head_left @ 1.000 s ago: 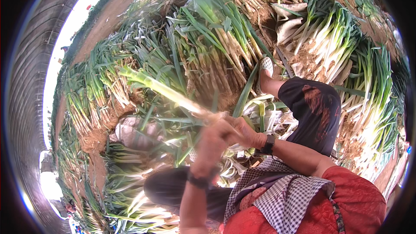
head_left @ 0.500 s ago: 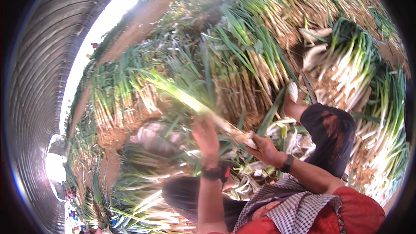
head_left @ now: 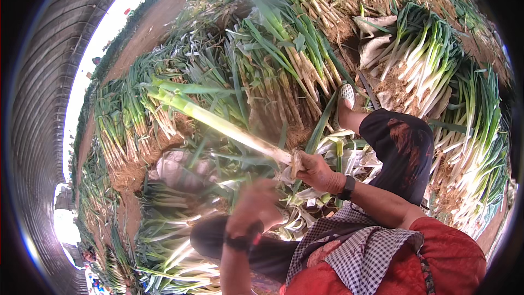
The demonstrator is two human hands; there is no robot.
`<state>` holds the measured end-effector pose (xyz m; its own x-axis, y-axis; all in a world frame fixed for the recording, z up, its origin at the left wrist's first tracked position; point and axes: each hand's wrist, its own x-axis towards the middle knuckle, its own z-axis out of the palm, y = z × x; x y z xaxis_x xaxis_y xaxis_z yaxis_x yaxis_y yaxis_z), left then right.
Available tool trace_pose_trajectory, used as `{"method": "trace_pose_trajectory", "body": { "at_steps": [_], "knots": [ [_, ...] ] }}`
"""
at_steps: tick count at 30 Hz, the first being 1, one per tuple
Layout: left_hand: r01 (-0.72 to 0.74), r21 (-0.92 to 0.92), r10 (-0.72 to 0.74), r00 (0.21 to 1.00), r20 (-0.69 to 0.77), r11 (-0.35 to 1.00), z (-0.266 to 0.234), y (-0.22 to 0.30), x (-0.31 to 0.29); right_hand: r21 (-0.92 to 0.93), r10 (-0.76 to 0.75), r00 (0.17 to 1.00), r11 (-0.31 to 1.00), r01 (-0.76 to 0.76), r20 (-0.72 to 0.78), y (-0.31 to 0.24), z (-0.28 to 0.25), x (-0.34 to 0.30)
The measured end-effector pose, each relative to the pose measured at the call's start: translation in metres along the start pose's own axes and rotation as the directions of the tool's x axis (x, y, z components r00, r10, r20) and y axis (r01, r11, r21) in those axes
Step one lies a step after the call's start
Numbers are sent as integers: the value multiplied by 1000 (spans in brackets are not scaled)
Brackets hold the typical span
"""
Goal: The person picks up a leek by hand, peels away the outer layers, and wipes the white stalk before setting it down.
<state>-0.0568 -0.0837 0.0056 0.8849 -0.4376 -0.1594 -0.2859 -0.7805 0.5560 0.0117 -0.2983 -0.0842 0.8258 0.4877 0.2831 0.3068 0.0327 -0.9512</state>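
Note:
A long green onion (head_left: pixel 218 122) slants up and left across the middle, pale at the root end and green at the trimmed-looking tip. Its root end sits in my right hand (head_left: pixel 323 173), whose fingers are wrapped round it. Lower left of the stalk is my left hand (head_left: pixel 252 203), apart from it and smeared by motion, so its fingers cannot be made out. Beneath both hands lies a heap of stripped leaves and pale peelings (head_left: pixel 297 219). Peeled green onions (head_left: pixel 174 251) with white stems are spread beside my left knee.
Bundles of unpeeled green onions with soil stand ahead (head_left: pixel 273 93) and at the left (head_left: pixel 117 136). A pale sack-like bundle (head_left: pixel 185 169) lies left of my hands. White-stemmed green onions (head_left: pixel 431 60) are piled at the right, near my foot (head_left: pixel 346 101). A ribbed tunnel wall (head_left: pixel 38 104) curves along the left.
My left hand has left the stalk and moved down and left. The green onion stays in my right hand, its green end now farther left. The whole view has shifted slightly.

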Motion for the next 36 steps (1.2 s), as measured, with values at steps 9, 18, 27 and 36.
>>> {"method": "trace_pose_trajectory", "body": {
  "at_steps": [9, 18, 27, 36],
  "knots": [
    [-405, -914, -793, 547, -268, 29, -17, 27, 60, -340, 2, 996, 940, 27, 85, -26, 18, -4],
    [-597, -747, -408, 784, -468, -292, -16, 26, 69, 677, 155, 674, 46, -735, 722, -40, 18, -26],
    [-387, -874, -724, 508, -468, 294, 2, -18, 82, 509, 355, 808, 638, -577, 471, -34, 31, -1],
    [-473, -873, -678, 603, -421, 121, 19, -12, 94, 291, 347, 720, 744, -602, 601, 9, 12, -16]
  ]
}}
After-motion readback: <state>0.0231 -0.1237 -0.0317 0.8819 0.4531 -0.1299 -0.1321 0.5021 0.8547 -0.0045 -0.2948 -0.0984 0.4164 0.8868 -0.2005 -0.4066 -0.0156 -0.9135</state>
